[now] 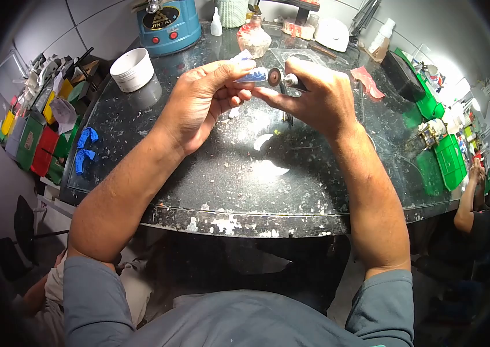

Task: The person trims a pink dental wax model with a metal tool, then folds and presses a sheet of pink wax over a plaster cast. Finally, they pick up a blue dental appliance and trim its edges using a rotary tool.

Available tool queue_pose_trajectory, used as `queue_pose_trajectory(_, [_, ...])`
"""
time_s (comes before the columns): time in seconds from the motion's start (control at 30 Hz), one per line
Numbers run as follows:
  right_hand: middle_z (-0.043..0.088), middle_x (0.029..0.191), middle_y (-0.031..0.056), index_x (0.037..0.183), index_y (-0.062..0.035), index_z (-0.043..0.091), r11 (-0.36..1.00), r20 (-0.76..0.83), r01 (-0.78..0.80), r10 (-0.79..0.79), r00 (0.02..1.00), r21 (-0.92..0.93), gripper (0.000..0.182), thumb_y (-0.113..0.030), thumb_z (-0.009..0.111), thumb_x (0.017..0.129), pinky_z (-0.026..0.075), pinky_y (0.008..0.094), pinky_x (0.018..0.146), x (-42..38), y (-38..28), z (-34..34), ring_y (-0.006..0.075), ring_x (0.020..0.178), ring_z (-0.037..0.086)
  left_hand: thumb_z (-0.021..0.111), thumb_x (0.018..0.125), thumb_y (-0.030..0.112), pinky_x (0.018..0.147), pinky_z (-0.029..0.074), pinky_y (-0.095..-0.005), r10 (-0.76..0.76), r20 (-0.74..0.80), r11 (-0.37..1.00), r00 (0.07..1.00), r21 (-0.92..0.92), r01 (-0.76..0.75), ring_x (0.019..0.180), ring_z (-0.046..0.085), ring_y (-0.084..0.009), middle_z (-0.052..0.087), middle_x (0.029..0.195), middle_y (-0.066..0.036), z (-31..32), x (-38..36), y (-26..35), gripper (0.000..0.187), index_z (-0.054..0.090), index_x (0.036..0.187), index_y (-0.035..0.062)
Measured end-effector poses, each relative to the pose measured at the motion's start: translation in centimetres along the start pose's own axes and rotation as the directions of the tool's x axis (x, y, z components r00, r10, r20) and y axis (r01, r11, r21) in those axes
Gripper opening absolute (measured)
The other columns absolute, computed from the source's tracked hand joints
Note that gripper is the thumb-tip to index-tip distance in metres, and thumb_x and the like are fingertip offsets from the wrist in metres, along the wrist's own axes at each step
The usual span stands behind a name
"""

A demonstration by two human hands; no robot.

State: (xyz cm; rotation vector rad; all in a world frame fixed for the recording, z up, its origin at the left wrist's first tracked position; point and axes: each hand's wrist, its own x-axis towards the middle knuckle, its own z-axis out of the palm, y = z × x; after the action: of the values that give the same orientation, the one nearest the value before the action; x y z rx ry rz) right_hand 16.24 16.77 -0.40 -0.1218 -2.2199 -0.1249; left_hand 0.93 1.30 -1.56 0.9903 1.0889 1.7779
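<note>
My left hand (207, 95) pinches a small blue-and-white piece (256, 74) between thumb and fingers, above the black speckled table (216, 179). Facing it, my right hand (320, 95) is closed around a dark rotary handpiece (294, 82) with a reddish-brown disc (274, 76) at its tip. The disc stands at the right end of the blue-and-white piece; whether they touch is too small to tell. Below the hands, a white curved piece (263, 141) lies on the table.
A white round tub (132, 70) and a blue machine (169, 29) stand at the back left. Blue pieces (85, 151) lie at the left, a pink sheet (367, 82) at the right. Green trays (450, 162) line the right edge. A co-worker (479, 225) sits far right.
</note>
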Motion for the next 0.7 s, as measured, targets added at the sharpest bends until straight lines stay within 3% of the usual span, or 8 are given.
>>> queue_pose_trajectory(0.17, [0.058,0.056,0.0024,0.069,-0.0112,0.054,1.000,0.010,0.000,0.000,1.000,0.008,0.051,-0.055,0.081,0.068,0.048,0.0338,0.045,0.01,-0.01,0.00,0.0212,0.050,0.062,0.058,0.097,0.028,0.076,0.052,-0.0210,0.004,0.007,0.998,1.000,0.065,-0.005,0.079,0.060,-0.0083,0.066,0.094,-0.006,0.07,-0.05,0.19,0.036,0.063,0.119,-0.0012])
queue_pose_trajectory(0.7, [0.056,0.055,0.0028,0.069,-0.0107,0.054,1.000,0.022,0.015,-0.015,1.000,0.005,0.051,-0.056,0.078,0.072,0.049,0.0346,0.046,0.01,-0.01,0.22,0.0217,0.050,0.062,0.059,0.097,0.028,0.072,0.052,-0.0203,-0.006,-0.027,1.000,1.000,0.001,0.006,0.078,0.060,-0.0091,0.066,0.093,-0.006,0.12,-0.10,0.01,0.037,0.063,0.117,-0.0024])
